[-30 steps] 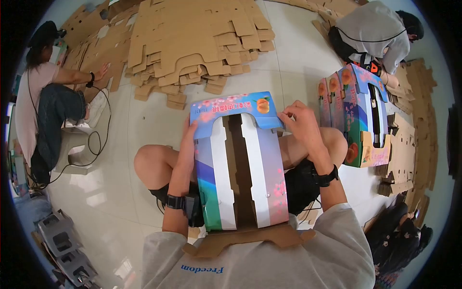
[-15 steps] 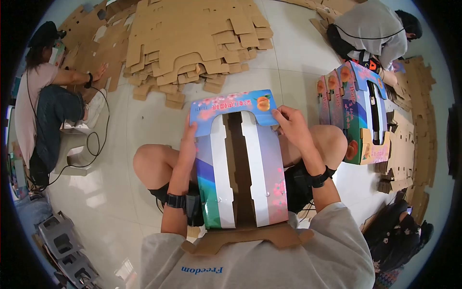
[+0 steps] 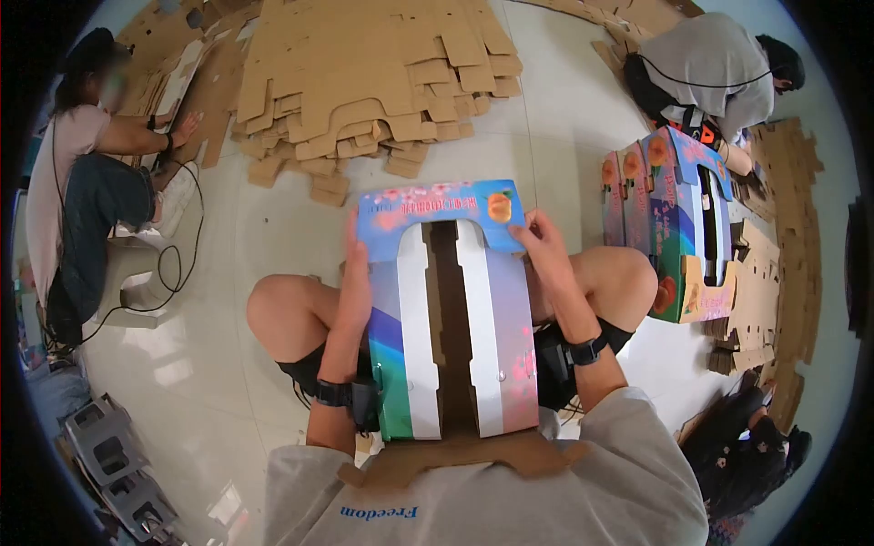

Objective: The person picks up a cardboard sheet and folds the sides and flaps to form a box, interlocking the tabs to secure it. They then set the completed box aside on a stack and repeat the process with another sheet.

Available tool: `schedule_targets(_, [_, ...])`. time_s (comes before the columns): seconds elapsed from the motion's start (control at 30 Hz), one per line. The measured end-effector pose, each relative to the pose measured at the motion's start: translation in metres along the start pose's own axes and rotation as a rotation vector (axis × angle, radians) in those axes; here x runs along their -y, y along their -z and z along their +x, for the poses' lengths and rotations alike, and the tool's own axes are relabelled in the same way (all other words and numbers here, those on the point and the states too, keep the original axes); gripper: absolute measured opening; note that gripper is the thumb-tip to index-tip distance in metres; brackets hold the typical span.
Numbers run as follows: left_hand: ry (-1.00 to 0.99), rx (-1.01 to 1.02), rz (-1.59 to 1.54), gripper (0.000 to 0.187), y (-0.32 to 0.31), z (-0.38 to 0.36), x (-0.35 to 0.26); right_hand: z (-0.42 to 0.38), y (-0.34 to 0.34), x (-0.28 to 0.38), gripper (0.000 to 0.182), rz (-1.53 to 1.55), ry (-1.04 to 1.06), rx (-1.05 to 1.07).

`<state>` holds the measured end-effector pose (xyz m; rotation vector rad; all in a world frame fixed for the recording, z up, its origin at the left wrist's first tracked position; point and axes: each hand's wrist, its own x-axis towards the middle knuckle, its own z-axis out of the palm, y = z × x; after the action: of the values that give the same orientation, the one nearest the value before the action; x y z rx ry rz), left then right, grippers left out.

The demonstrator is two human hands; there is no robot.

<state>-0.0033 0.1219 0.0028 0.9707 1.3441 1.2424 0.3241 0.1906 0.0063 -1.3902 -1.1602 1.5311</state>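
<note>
A printed cardboard fruit box (image 3: 514,350) rests between my knees, its long top slot facing me. At its far end a blue flap with a peach picture (image 3: 437,211) is folded over. My left hand (image 3: 356,273) holds the box's far left side, with its fingers partly hidden behind the edge. At the far right corner, my right hand (image 3: 544,244) grips the flap's edge between thumb and fingers. The near end's plain brown flap (image 3: 455,458) sticks out toward my shirt, unfolded.
A large pile of flat cardboard (image 3: 364,64) lies ahead. Several finished boxes (image 3: 669,227) stand at right, beside stacked cardboard (image 3: 751,291). One person (image 3: 82,173) sits at left near a stool (image 3: 137,282); others (image 3: 706,68) work at right. Grey plastic stools (image 3: 109,446) are lower left.
The far end of the box sits slightly lower in view, and its blue flap lies flatter. Both hands keep their hold. The person at left has brought both hands to the cardboard.
</note>
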Motion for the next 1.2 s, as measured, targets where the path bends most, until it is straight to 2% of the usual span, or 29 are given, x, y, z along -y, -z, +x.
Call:
schedule_targets(0.07, [-0.020, 0.007, -0.043, 0.069, 0.004, 0.003, 0.019, 0.000, -0.008, -0.036, 0.046, -0.099, 0.070, -0.059])
schedule_targets(0.17, [0.053, -0.010, -0.054, 0.068, -0.006, -0.009, 0.003, -0.012, -0.020, -0.015, 0.084, 0.007, -0.028, -0.085])
schedule_targets(0.27, [0.162, 0.006, -0.017, 0.073, -0.008, -0.015, -0.031, -0.012, -0.018, 0.003, 0.098, 0.138, -0.175, 0.034])
schedule_targets(0.33, [0.201, 0.016, -0.033, 0.077, -0.007, -0.013, -0.031, -0.012, -0.019, 0.009, 0.098, 0.169, -0.172, 0.063])
schedule_targets(0.47, [0.199, 0.021, -0.197, 0.078, 0.004, -0.013, 0.030, -0.008, -0.018, -0.003, 0.098, 0.183, -0.150, 0.040])
schedule_targets(0.6, [0.127, 0.064, -0.243, 0.074, 0.001, -0.007, 0.026, -0.006, -0.017, -0.007, 0.099, 0.168, -0.127, 0.047])
schedule_targets(0.7, [0.055, 0.008, -0.105, 0.067, 0.006, 0.000, 0.036, -0.005, -0.016, -0.006, 0.101, 0.160, -0.113, 0.039])
schedule_targets(0.77, [-0.076, -0.083, 0.368, 0.067, -0.003, -0.014, 0.006, -0.006, -0.012, -0.010, 0.103, 0.097, -0.094, 0.019])
schedule_targets(0.8, [-0.148, -0.134, 0.606, 0.067, -0.007, -0.020, -0.015, -0.013, -0.012, -0.003, 0.102, -0.128, 0.025, -0.044])
schedule_targets(0.87, [-0.365, 0.029, 1.044, 0.068, -0.010, -0.029, -0.052, -0.045, -0.015, 0.027, 0.102, -0.577, 0.256, -0.171])
schedule_targets(0.9, [-0.473, 0.116, 1.257, 0.069, -0.014, -0.034, -0.062, -0.056, -0.016, 0.040, 0.102, -0.737, 0.337, -0.095])
schedule_targets(0.97, [-0.419, 0.203, 1.126, 0.073, -0.035, -0.044, -0.068, -0.072, -0.020, 0.061, 0.103, -1.061, 0.501, 0.065])
schedule_targets(1.0, [-0.395, 0.246, 1.059, 0.075, -0.045, -0.047, -0.069, -0.076, -0.024, 0.062, 0.105, -1.085, 0.514, 0.100])
schedule_targets(1.07, [-0.385, 0.208, 1.129, 0.083, -0.055, -0.046, -0.063, -0.081, -0.041, 0.062, 0.110, -1.129, 0.539, 0.168])
schedule_targets(1.17, [-0.373, 0.151, 1.171, 0.090, -0.059, -0.047, -0.061, -0.096, -0.065, 0.055, 0.118, -1.262, 0.503, 0.111])
schedule_targets(1.2, [-0.370, 0.133, 1.173, 0.092, -0.059, -0.047, -0.061, -0.098, -0.071, 0.054, 0.115, -1.289, 0.465, 0.130])
